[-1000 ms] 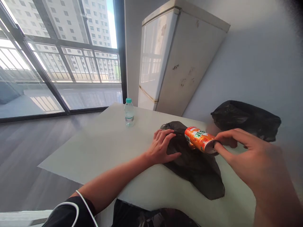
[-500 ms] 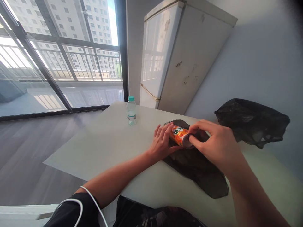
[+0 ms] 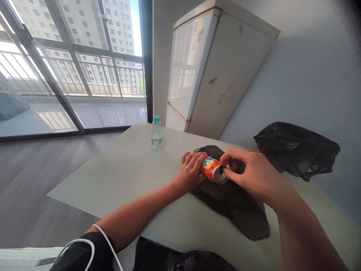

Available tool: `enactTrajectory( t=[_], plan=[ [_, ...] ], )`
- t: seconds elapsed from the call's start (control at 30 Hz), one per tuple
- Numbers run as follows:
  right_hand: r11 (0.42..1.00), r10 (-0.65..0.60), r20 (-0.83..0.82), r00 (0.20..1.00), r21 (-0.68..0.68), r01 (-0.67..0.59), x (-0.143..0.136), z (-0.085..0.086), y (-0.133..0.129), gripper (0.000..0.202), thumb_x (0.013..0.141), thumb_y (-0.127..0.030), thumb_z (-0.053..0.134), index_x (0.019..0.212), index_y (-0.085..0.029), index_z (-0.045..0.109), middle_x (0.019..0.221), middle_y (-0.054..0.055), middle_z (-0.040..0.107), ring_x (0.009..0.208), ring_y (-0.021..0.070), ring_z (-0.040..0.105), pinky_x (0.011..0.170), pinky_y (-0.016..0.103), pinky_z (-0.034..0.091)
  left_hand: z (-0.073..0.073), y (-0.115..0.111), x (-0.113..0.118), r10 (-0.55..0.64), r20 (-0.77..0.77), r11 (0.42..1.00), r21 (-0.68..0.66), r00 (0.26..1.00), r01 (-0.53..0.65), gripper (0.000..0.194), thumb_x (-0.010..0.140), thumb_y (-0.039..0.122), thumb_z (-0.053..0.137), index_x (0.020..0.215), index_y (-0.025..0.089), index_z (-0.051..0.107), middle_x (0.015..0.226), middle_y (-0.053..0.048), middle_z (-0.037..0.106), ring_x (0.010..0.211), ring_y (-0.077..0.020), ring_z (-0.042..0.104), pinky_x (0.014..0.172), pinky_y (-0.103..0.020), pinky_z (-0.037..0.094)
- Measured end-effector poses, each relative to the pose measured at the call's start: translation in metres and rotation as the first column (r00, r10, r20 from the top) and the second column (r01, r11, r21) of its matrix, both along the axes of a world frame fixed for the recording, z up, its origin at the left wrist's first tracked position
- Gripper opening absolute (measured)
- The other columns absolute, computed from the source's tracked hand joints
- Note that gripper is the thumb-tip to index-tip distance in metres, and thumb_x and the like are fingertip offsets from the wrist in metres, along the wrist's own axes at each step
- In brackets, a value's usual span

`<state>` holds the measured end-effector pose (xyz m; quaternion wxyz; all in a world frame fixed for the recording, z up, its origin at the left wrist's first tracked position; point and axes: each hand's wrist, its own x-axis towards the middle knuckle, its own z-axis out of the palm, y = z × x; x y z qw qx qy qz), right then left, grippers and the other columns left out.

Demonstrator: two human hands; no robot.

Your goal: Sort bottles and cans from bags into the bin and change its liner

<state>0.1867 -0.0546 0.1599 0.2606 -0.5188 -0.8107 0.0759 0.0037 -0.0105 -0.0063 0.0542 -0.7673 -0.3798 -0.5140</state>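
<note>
Workpiece position: the orange cylindrical metal can with green-and-white lettering (image 3: 211,168) lies on its side, tilted, above the crumpled translucent black plastic bag (image 3: 245,214) on the pale flat-topped counter (image 3: 113,177).

Hand state: the left hand (image 3: 188,172) grasps the far end of the can, fingers over the top and thumb low on the side. The right hand (image 3: 256,175) grasps the rim of the near end between thumb and index finger; whether a tab is also caught cannot be told.

1. Support the can body with the left hand. Apply even, light pressure, as the thin wall may dent.
2. Guide the near end with the right fingertips. Place them on the outer rim, away from the dark opening, where an edge may be sharp.
3. Move both hands together, since uneven motion could twist the can or drag the bag.
4. Maintain clearance from the clear plastic bottle with a teal cap (image 3: 156,137), upright beyond the left hand
</note>
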Motion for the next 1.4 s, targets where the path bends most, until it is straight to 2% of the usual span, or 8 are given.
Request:
enactTrajectory(
  t=[0.43, 0.53, 0.67, 0.83, 0.97, 1.07, 1.17, 1.4],
  plan=[
    [0.975, 0.047, -0.341, 0.939, -0.189, -0.117, 0.009, 0.0, -0.004, 0.037, 0.081, -0.056, 0.083, 0.1, -0.025, 0.075, 0.072, -0.001, 0.056, 0.066, 0.0155, 0.05, 0.057, 0.028, 0.041, -0.002, 0.005, 0.001, 0.037, 0.068, 0.999, -0.014, 0.997, -0.036, 0.072, 0.088, 0.052, 0.076, 0.145, 0.021, 0.047, 0.132, -0.014, 0.07, 0.118, -0.0323, 0.065, 0.112, -0.05, 0.04],
    [0.988, 0.045, -0.288, 0.957, -0.13, -0.086, 0.004, -0.004, -0.004, 0.044, 0.078, -0.057, 0.086, 0.108, -0.027, 0.074, 0.088, 0.002, 0.063, 0.073, 0.017, 0.056, 0.062, 0.03, 0.046, -0.003, 0.007, 0.001, 0.031, 0.078, 0.999, -0.017, 0.996, -0.03, 0.071, 0.088, 0.055, 0.074, 0.143, 0.02, 0.047, 0.13, -0.015, 0.07, 0.116, -0.0324, 0.065, 0.108, -0.05, 0.042],
    [0.997, 0.082, -0.091, 0.992, 0.014, -0.081, -0.009, -0.011, -0.002, 0.055, 0.074, -0.044, 0.089, 0.125, -0.034, 0.07, 0.129, 0.007, 0.062, 0.105, 0.0267, 0.064, 0.082, 0.037, 0.055, -0.008, 0.009, 0.001, 0.038, 0.081, 0.998, -0.051, 0.996, -0.034, 0.073, 0.087, 0.057, 0.074, 0.143, 0.019, 0.047, 0.13, -0.017, 0.069, 0.115, -0.0331, 0.065, 0.109, -0.052, 0.043],
    [0.989, 0.145, -0.027, 0.989, 0.025, -0.144, -0.02, -0.011, 0.007, 0.041, 0.077, -0.027, 0.083, 0.117, -0.032, 0.07, 0.117, 0.003, 0.069, 0.101, 0.0247, 0.068, 0.085, 0.035, 0.055, -0.011, 0.013, 0.0, -0.022, 0.141, 0.999, -0.045, 0.99, 0.028, 0.076, 0.091, 0.057, 0.07, 0.149, 0.019, 0.04, 0.136, -0.017, 0.065, 0.123, -0.033, 0.063, 0.116, -0.055, 0.041],
    [0.983, 0.059, -0.086, 0.995, 0.178, -0.043, -0.027, 0.004, 0.016, 0.043, 0.076, -0.03, 0.083, 0.117, -0.03, 0.072, 0.113, 0.004, 0.071, 0.094, 0.0231, 0.069, 0.078, 0.033, 0.053, -0.012, 0.018, -0.005, -0.069, 0.191, 0.976, -0.19, 0.979, 0.106, 0.096, 0.089, 0.068, 0.068, 0.16, 0.018, 0.027, 0.157, -0.023, 0.049, 0.144, -0.0376, 0.048, 0.119, -0.059, 0.04],
    [0.972, -0.016, -0.112, 0.994, 0.23, 0.041, -0.039, 0.011, 0.035, 0.045, 0.075, -0.035, 0.083, 0.119, -0.028, 0.072, 0.114, 0.005, 0.072, 0.093, 0.0232, 0.069, 0.079, 0.034, 0.052, -0.013, 0.021, -0.007, -0.193, 0.108, 0.905, -0.365, 0.975, 0.219, 0.086, 0.098, 0.069, 0.052, 0.163, 0.018, 0.027, 0.165, -0.023, 0.04, 0.154, -0.0389, 0.038, 0.125, -0.064, 0.032],
    [0.995, -0.008, -0.051, 0.999, 0.103, 0.013, -0.063, 0.006, 0.071, 0.045, 0.071, -0.034, 0.084, 0.113, -0.026, 0.075, 0.109, 0.003, 0.074, 0.092, 0.0218, 0.069, 0.076, 0.03, 0.05, -0.014, 0.021, -0.007, -0.292, 0.056, 0.848, -0.446, 0.955, 0.285, 0.084, 0.099, 0.07, 0.048, 0.164, 0.019, 0.029, 0.168, -0.021, 0.037, 0.157, -0.0389, 0.034, 0.127, -0.063, 0.03],
    [0.981, 0.04, 0.304, 0.952, -0.193, 0.021, -0.123, -0.026, 0.155, 0.046, 0.071, -0.037, 0.087, 0.112, -0.019, 0.077, 0.107, 0.007, 0.078, 0.097, 0.0238, 0.07, 0.069, 0.027, 0.045, -0.009, 0.018, -0.009, -0.295, -0.014, 0.839, -0.482, 0.955, 0.252, 0.074, 0.101, 0.066, 0.047, 0.159, 0.02, 0.042, 0.168, -0.019, 0.039, 0.158, -0.0361, 0.032, 0.128, -0.064, 0.026]
  ],
)
